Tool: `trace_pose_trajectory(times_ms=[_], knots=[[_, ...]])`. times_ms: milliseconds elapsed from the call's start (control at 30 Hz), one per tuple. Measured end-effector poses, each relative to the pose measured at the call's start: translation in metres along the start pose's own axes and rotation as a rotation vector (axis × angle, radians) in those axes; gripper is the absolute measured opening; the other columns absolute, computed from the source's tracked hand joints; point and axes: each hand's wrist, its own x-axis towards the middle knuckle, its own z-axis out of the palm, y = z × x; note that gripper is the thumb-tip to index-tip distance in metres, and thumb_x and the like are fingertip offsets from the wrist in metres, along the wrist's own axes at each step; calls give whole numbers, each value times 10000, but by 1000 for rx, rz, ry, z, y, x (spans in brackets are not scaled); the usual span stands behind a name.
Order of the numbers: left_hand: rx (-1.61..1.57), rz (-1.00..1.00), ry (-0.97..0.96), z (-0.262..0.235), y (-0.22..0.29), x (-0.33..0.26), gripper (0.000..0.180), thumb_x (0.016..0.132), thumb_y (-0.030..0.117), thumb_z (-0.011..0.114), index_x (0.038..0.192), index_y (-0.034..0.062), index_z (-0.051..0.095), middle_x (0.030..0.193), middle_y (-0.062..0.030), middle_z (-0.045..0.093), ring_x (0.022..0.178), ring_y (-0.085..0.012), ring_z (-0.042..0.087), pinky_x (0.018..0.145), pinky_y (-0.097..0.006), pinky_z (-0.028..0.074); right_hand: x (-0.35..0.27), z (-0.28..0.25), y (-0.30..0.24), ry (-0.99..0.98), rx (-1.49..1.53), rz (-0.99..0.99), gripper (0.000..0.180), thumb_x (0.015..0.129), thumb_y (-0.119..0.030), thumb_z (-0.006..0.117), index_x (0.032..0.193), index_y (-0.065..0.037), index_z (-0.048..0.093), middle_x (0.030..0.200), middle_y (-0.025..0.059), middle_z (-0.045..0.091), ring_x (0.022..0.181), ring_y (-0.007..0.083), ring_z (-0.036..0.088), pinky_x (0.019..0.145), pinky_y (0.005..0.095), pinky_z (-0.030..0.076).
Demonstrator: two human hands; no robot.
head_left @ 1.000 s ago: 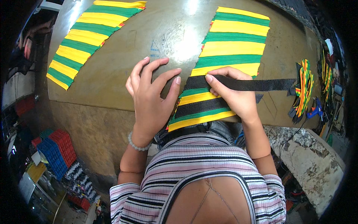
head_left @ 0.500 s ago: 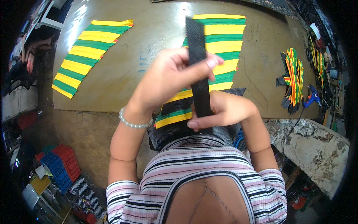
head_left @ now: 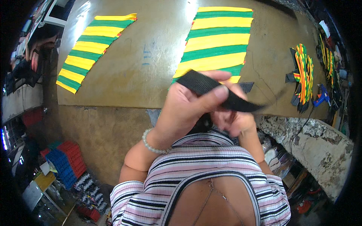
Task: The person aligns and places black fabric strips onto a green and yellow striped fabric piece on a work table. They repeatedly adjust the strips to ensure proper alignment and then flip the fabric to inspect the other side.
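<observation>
My left hand [head_left: 192,109], with a pearl bracelet at its wrist, pinches a short black webbing strap [head_left: 197,83] between thumb and fingers. The strap now slants across, its right end smeared by motion. Just below it is my right hand [head_left: 237,122], its fingers bent, blurred and partly hidden by the strap. Beyond my hands a yellow and green striped panel [head_left: 217,39] lies on the brown table [head_left: 151,83]. Its near end is hidden behind my hands. A dark strip end [head_left: 246,87] shows at the panel's near right.
A second striped panel [head_left: 87,51] lies at the table's left. At the right are a bundle of coloured strips [head_left: 302,75] and a blue glue gun [head_left: 322,96] with a cord. A worn pale ledge [head_left: 320,147] stands near right; blue and red woven pieces [head_left: 62,165] are low left.
The strap has swung from nearly upright to slanting across, and both hands have come closer to my body. The right hand's thumb and fingers no longer visibly pinch the strap's lower end.
</observation>
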Motion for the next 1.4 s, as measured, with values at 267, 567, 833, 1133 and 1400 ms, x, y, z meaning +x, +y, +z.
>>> trace_pose_trajectory(times_ms=[267, 567, 833, 1133, 1400], knots=[[549, -63, 213, -39, 6, -39, 286, 976, 94, 706, 1255, 32, 720, 971, -63, 760, 833, -72, 700, 684, -205, 558, 9, 29, -18, 128, -563, -311, 465, 905, -24, 678, 1367, 1, 637, 1024, 86, 642, 850, 156, 633, 731, 284, 531], [1195, 488, 442, -72, 5, -21, 166, 902, 61, 750, 1065, 35, 765, 984, -105, 764, 894, -224, 739, 795, -333, 576, 53, 32, -7, 403, -705, -26, 143, 934, -73, 741, 1025, 37, 732, 742, 64, 695, 579, 92, 622, 548, 221, 512], [1678, 515, 500, -98, 8, -10, 195, 913, 156, 717, 1100, 167, 769, 1348, -42, 627, 1413, -354, 441, 1192, -634, 194, 93, 33, -11, 393, -780, 158, 151, 943, -111, 743, 1006, 26, 741, 703, 33, 682, 560, 53, 601, 525, 192, 489], [1619, 501, 410, -92, 9, 2, 226, 908, 169, 730, 1132, 174, 757, 1372, -43, 617, 1437, -345, 426, 1193, -656, 164, 92, 28, -15, 409, -796, 197, 118, 962, -116, 717, 959, 1, 700, 665, 8, 653, 521, 43, 577, 471, 190, 459], [1656, 500, 413, -90, 8, 4, 223, 908, 187, 730, 1129, 184, 756, 1372, -29, 610, 1442, -332, 417, 1193, -652, 152, 92, 27, -11, 366, -831, 131, 116, 959, -117, 717, 937, -7, 689, 668, -3, 649, 525, 35, 573, 471, 186, 461]])
